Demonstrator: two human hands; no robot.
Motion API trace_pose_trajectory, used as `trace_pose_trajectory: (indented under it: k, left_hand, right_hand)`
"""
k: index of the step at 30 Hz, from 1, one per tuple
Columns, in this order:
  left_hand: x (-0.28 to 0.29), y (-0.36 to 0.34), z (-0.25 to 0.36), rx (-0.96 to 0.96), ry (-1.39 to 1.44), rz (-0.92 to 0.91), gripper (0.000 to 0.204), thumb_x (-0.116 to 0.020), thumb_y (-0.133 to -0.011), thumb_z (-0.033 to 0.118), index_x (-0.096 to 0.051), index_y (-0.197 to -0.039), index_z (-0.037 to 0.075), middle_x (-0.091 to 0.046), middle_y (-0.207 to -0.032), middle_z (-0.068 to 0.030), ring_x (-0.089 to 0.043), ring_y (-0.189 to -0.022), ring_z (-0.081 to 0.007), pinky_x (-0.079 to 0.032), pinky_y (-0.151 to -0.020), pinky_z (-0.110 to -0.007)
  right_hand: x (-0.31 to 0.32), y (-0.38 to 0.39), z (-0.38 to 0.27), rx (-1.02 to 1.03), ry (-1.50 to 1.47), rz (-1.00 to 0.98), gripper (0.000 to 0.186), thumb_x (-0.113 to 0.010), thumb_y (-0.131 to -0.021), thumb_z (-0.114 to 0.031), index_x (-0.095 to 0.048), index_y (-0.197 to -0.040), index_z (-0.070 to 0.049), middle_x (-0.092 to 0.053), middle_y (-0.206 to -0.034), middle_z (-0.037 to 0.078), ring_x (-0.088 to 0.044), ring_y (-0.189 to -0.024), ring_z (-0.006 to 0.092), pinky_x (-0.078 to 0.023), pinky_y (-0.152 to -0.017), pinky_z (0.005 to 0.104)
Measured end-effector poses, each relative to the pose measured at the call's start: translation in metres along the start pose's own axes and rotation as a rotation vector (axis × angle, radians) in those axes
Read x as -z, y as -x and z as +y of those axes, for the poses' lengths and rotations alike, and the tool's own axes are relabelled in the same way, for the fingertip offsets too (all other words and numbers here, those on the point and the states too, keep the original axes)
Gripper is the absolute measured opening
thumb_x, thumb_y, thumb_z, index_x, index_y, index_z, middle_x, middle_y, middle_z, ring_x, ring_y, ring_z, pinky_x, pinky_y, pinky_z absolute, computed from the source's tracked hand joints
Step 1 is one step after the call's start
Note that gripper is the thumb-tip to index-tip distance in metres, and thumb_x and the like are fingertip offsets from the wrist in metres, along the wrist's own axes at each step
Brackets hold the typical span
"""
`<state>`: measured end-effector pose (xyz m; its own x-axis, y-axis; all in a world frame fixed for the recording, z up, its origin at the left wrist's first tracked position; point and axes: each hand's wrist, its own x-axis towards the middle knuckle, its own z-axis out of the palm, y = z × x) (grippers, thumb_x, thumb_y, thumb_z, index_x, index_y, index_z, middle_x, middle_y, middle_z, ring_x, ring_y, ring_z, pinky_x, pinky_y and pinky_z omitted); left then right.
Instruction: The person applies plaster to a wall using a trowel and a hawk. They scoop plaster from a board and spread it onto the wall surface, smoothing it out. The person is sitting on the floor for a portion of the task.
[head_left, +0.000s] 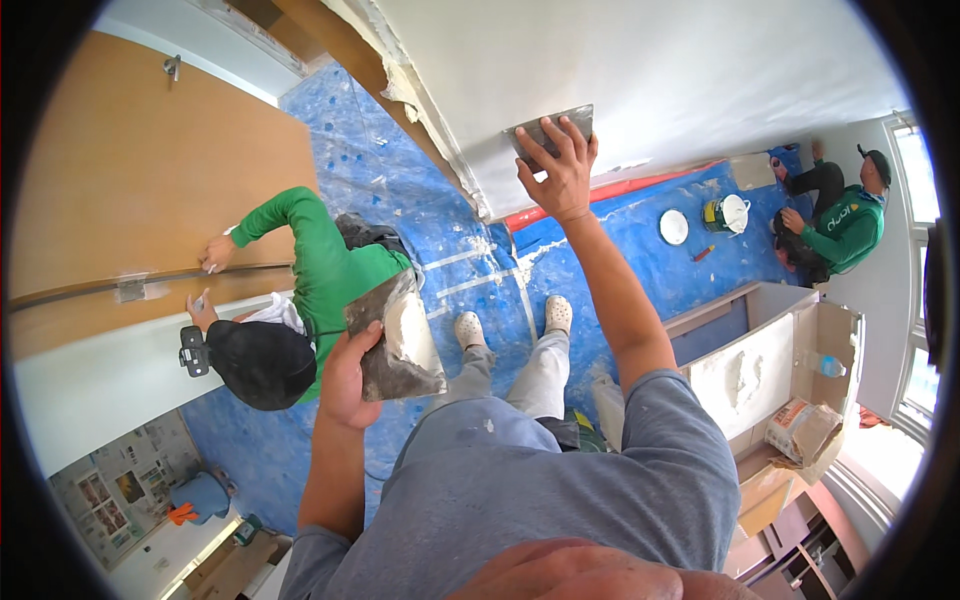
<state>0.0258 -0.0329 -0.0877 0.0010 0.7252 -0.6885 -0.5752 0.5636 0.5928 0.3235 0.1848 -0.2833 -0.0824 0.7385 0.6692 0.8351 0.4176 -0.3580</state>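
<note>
My right hand (562,185) is raised with its fingers spread over a thin rectangular metal putty blade (584,117). The blade lies against the white wall (690,70), close to the wall's rough corner edge (405,85). Lower and to the left, my left hand (347,385) grips a flat, grey, smeared plate (372,345) by its edge. A thick patch of white putty (410,325) covers much of this plate.
Blue sheeting (630,235) covers the floor. A person in green (345,265) works close on my left at a brown panel (170,170); another person (845,230) sits far right. A putty tub (727,214), white lid (674,227) and open cabinet (745,375) are on the right.
</note>
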Motion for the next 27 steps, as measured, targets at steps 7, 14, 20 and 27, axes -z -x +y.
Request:
trace_pose_trajectory:
  k: [7,14,20,27]
  left_hand:
    - [-0.029,0.002,-0.017,-0.072,0.054,-0.098,0.034,-0.055,-0.103,0.016,-0.057,-0.135,0.005,-0.068,-0.124,-0.0065,-0.067,-0.111,-0.0198,-0.054,-0.095,-0.038]
    - [-0.08,-0.017,-0.023,-0.12,0.286,-0.2,0.034,-0.054,-0.104,0.021,-0.058,-0.134,0.005,-0.068,-0.124,-0.0083,-0.068,-0.111,-0.0219,-0.055,-0.094,-0.038]
    - [-0.103,-0.006,0.0,-0.092,0.265,-0.442,0.035,-0.052,-0.104,0.021,-0.058,-0.133,0.001,-0.069,-0.123,-0.0109,-0.069,-0.11,-0.022,-0.055,-0.097,-0.041]
    - [-0.102,0.003,0.018,-0.134,0.105,-0.412,0.034,-0.057,-0.102,0.017,-0.058,-0.132,0.001,-0.069,-0.121,-0.0097,-0.07,-0.106,-0.0214,-0.058,-0.092,-0.04]
  right_hand:
    - [0.072,0.016,-0.022,-0.189,-0.236,-0.307,0.053,-0.076,-0.08,-0.025,-0.068,-0.133,-0.028,-0.054,-0.143,0.008,-0.046,-0.136,0.0323,-0.029,-0.114,0.0593]
    - [0.215,-0.025,-0.142,-0.233,-1.829,-0.277,0.059,-0.075,-0.084,-0.032,-0.065,-0.136,-0.005,-0.05,-0.145,0.021,-0.05,-0.134,0.0345,-0.039,-0.11,0.05]
    - [0.247,-0.068,-0.124,0.014,-1.011,-0.667,0.051,-0.075,-0.072,-0.02,-0.076,-0.122,-0.013,-0.059,-0.137,0.016,-0.055,-0.128,0.0337,-0.043,-0.108,0.0428]
    - [0.297,-0.13,-0.11,0.328,-0.465,-0.689,0.055,-0.073,-0.061,-0.02,-0.078,-0.115,-0.018,-0.065,-0.127,0.009,-0.059,-0.121,0.0307,-0.04,-0.108,0.0488]
